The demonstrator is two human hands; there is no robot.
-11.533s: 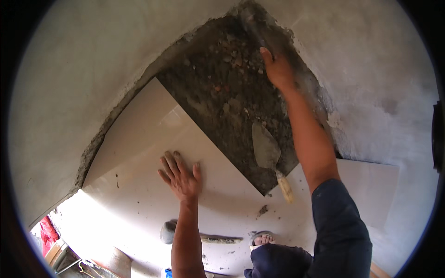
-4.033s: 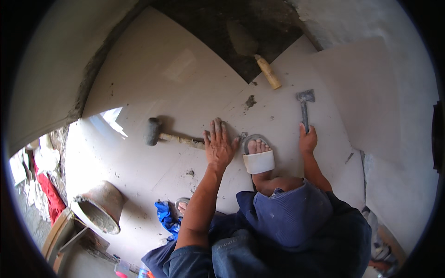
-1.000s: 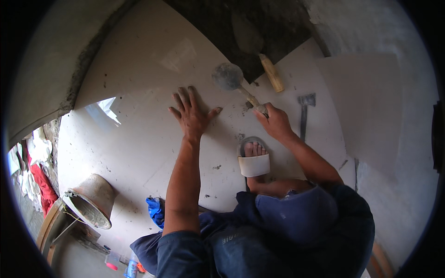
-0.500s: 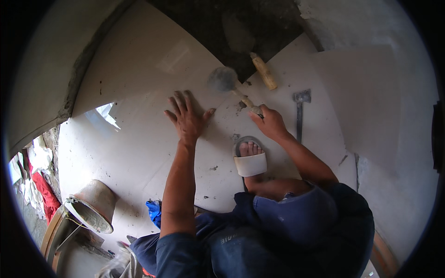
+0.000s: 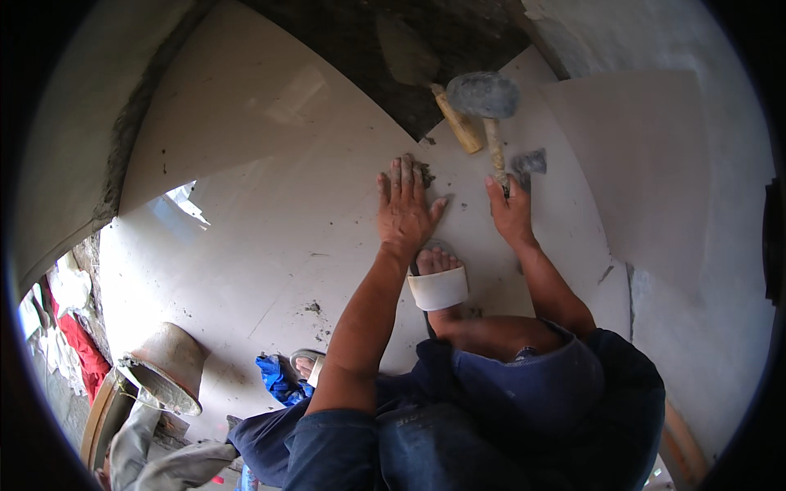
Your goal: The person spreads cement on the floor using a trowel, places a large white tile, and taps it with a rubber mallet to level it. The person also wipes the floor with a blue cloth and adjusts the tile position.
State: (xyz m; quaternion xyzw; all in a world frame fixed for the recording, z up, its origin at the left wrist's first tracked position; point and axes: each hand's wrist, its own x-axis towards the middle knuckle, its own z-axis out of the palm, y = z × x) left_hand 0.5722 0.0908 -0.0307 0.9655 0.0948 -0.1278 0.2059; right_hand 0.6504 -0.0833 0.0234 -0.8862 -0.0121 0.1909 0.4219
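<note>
My left hand [image 5: 407,214] lies flat on a large pale floor tile [image 5: 270,245], its fingers stretched forward near the tile joint. A small clump of grey mortar [image 5: 426,173] is beside the fingertips. My right hand [image 5: 512,214] is closed round the handle of a rubber mallet [image 5: 484,95], whose dark, dusty head is raised beyond the hand. Close to the right hand is a hammer-like tool [image 5: 529,161] with a dark head; its handle is hidden behind my hand and arm. A trowel [image 5: 460,123] lies with its wooden handle on the tile and its blade over the dark gap.
Dark bare floor [image 5: 327,20] shows past the tile's far edge. A mortar-smeared bucket [image 5: 173,360] lies tipped at the lower left, near another person's grey trouser leg [image 5: 139,438]. A blue cloth or bag [image 5: 278,380] rests near my sandalled feet. Grey walls [image 5: 655,41] rise on both sides.
My left hand has shifted right across the tile and stays flat. The mallet in my right hand has swung right, away from the joint. At lower left, the grey trouser leg has moved further left.
</note>
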